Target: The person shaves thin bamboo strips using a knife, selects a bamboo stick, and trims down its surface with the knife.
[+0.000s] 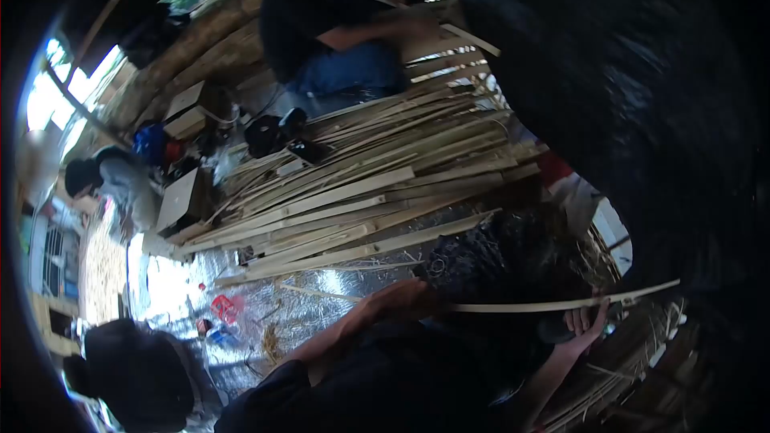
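tan strip (513, 307) spans your two hands — left hand (413, 297) closed around it, right hand (584, 323) gripping near one end, likely to steady it — near loose strips (321, 202) on foil (314, 321).

Left forearm bare below a dark sleeve, reaching diagonally forward, left hand (411, 298) closed with its back showing, right forearm bare and angled upward, right hand (584, 325) well apart, fingers bent, wrist raised.

Passage ran along the foil sheet (333, 278) between the slat pile (361, 180) and the lower-left person (136, 377). Red plastic item (224, 309) obstructed it; dark sheeting (642, 88) blocked far right.
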`<state>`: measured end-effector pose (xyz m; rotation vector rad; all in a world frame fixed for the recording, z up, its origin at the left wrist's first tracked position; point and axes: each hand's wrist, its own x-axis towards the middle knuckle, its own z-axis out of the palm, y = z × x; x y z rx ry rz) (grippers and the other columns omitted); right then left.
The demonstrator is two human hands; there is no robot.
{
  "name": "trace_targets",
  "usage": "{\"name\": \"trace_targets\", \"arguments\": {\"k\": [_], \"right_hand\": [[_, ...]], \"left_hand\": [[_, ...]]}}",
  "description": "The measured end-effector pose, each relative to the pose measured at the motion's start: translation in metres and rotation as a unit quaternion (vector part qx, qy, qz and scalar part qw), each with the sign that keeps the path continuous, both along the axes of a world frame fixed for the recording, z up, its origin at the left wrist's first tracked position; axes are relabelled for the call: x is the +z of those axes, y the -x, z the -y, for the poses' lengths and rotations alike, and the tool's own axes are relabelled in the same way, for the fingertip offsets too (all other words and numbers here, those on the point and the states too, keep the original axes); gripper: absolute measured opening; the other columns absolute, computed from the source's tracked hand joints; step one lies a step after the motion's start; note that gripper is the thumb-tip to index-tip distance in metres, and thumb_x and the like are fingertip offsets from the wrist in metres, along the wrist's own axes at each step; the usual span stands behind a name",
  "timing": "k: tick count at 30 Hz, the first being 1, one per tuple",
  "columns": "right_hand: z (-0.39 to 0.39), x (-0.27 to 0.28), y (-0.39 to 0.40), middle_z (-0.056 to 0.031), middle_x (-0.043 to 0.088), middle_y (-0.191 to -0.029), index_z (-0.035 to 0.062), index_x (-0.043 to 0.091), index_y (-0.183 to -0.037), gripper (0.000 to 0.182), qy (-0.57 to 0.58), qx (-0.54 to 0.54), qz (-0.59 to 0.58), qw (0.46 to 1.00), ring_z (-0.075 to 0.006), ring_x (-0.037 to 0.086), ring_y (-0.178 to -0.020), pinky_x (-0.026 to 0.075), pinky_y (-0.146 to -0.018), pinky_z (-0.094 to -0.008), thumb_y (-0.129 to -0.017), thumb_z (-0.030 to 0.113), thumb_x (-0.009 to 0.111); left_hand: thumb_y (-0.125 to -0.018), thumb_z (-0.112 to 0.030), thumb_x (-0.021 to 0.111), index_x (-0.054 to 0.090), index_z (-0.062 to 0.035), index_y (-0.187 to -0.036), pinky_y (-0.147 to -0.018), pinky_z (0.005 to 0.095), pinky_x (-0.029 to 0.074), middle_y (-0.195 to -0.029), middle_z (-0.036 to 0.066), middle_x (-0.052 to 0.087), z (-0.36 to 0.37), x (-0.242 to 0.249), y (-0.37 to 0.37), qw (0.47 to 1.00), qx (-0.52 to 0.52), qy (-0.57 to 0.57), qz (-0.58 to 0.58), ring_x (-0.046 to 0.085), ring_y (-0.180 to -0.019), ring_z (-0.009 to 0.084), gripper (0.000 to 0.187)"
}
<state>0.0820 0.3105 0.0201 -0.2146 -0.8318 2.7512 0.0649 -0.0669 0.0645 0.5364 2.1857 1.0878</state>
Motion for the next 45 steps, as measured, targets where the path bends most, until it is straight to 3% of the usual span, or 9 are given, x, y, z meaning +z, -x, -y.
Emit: {"name": "trace_targets", "arguments": {"k": [3,8,11,17,23,29,36,42,45], "right_hand": [[0.027,0.035,-0.004,0.0074,0.031,-0.05,0.0019,0.064,-0.1,0.029,-0.065,-0.078,0.136,0.985,-0.0057,0.031,-0.037,0.029,-0.04,-0.0241,-0.1,0.03,0.056],[0.043,0.065,-0.009,0.0069,0.031,-0.049,-0.0003,0.062,-0.099,0.03,-0.064,-0.051,0.181,0.98,-0.0058,0.031,-0.037,0.031,-0.04,-0.0241,-0.098,0.029,0.058],[0.04,0.066,-0.006,0.0069,0.031,-0.049,-0.0018,0.062,-0.1,0.034,-0.074,-0.011,0.191,0.979,-0.0052,0.031,-0.036,0.031,-0.039,-0.024,-0.1,0.032,0.057],[0.057,0.079,-0.008,0.0054,0.033,-0.05,-0.0049,0.052,-0.136,0.065,-0.223,-0.032,0.226,0.948,-0.0052,0.031,-0.037,0.032,-0.038,-0.0236,-0.104,0.051,0.042],[0.061,0.068,-0.023,0.0029,0.037,-0.051,-0.0037,0.052,-0.137,0.066,-0.276,-0.152,0.268,0.911,-0.0067,0.036,-0.04,0.033,-0.04,-0.0247,-0.103,0.053,0.044],[0.058,0.067,-0.042,0.0022,0.045,-0.054,-0.0019,0.057,-0.13,0.043,-0.353,-0.197,0.228,0.886,-0.0062,0.042,-0.042,0.037,-0.042,-0.0247,-0.102,0.03,0.053],[0.062,0.091,-0.035,-0.0126,0.069,-0.072,0.0095,0.062,-0.122,0.05,-0.76,-0.158,0.142,0.614,-0.0305,0.071,-0.065,0.057,-0.058,-0.038,-0.081,0.033,0.078],[0.058,0.091,-0.025,-0.0012,0.066,-0.068,0.0114,0.066,-0.09,0.047,-0.845,-0.128,0.132,0.502,-0.0226,0.066,-0.055,0.049,-0.05,-0.0351,-0.077,0.055,0.078],[0.045,0.101,-0.022,-0.0015,0.064,-0.06,0.0115,0.062,-0.076,0.06,-0.886,-0.129,0.155,0.418,-0.0221,0.064,-0.047,0.047,-0.043,-0.0346,-0.077,0.071,0.067]], "left_hand": [[-0.094,-0.04,0.065,0.075,-0.0142,-0.106,-0.072,0.0394,0.056,-0.09,0.01,0.074,-0.008,0.003,0.023,0.994,-0.079,0.07,0.022,0.071,-0.079,0.0254,0.03],[-0.096,-0.037,0.065,0.064,-0.005,-0.121,-0.073,0.034,0.054,-0.087,0.012,0.069,-0.058,0.011,0.048,0.985,-0.144,-0.094,0.027,0.068,-0.08,0.0209,0.04],[-0.101,-0.033,0.057,0.059,-0.0014,-0.118,-0.068,0.0288,0.051,-0.08,0.008,0.062,-0.091,0.014,0.055,0.94,-0.229,-0.175,0.185,0.063,-0.074,0.0138,0.036],[-0.109,-0.025,0.039,0.052,-0.0054,-0.098,-0.05,0.0212,0.036,-0.071,0.0,0.047,-0.117,0.005,0.044,0.865,-0.054,-0.292,0.404,0.043,-0.059,0.0059,0.026],[-0.104,-0.011,0.043,0.05,-0.0012,-0.116,-0.052,0.0231,0.038,-0.076,0.006,0.053,-0.108,0.001,0.032,0.892,-0.068,-0.342,0.289,0.046,-0.058,0.0089,0.017],[-0.104,-0.005,0.042,0.039,-0.0027,-0.136,-0.053,0.0203,0.036,-0.099,0.015,0.058,-0.106,0.027,0.041,0.871,-0.074,-0.376,0.308,0.043,-0.06,0.0069,0.033],[-0.106,-0.015,0.044,0.047,-0.0061,-0.111,-0.047,0.0177,0.028,-0.077,0.002,0.048,-0.12,0.053,0.044,0.887,-0.069,-0.307,0.339,0.036,-0.057,0.0021,0.01],[-0.108,-0.028,0.041,0.055,-0.0048,-0.11,-0.048,0.022,0.026,-0.065,-0.002,0.045,-0.121,0.059,0.038,0.922,-0.007,-0.228,0.314,0.034,-0.054,0.0035,0.027],[-0.108,-0.03,0.04,0.056,-0.0026,-0.097,-0.049,0.0278,0.031,-0.063,0.001,0.045,-0.118,0.048,0.031,0.98,-0.027,-0.165,0.11,0.041,-0.053,0.0086,0.034]]}}
